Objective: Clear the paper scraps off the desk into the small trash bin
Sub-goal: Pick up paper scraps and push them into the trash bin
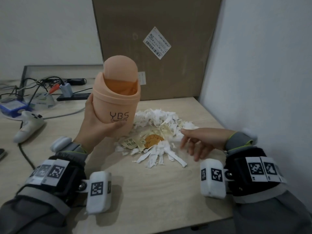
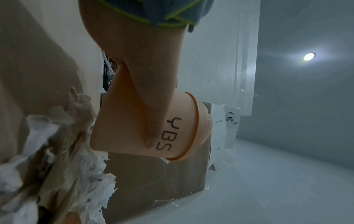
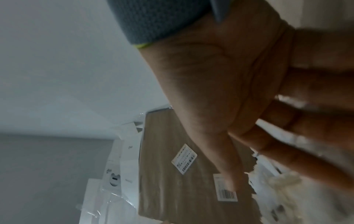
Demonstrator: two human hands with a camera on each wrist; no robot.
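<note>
My left hand (image 1: 99,122) grips a small peach trash bin (image 1: 116,98) marked "YBS" and holds it above the desk, left of the scraps; its swing lid is tipped open. In the left wrist view my thumb lies across the bin (image 2: 134,125). A pile of white paper scraps (image 1: 157,132) with a torn yellow snack wrapper (image 1: 150,141) lies in the middle of the wooden desk (image 1: 152,191). My right hand (image 1: 197,141) hovers at the pile's right edge, fingers spread and empty. The right wrist view shows the fingers (image 3: 287,136) blurred over the scraps (image 3: 283,189).
A large cardboard box (image 1: 155,48) with a shipping label stands behind the pile. A white wall (image 1: 270,65) closes the right side. At the left lie a white game controller (image 1: 28,124), tangled cables (image 1: 42,85) and a blue box (image 1: 11,107).
</note>
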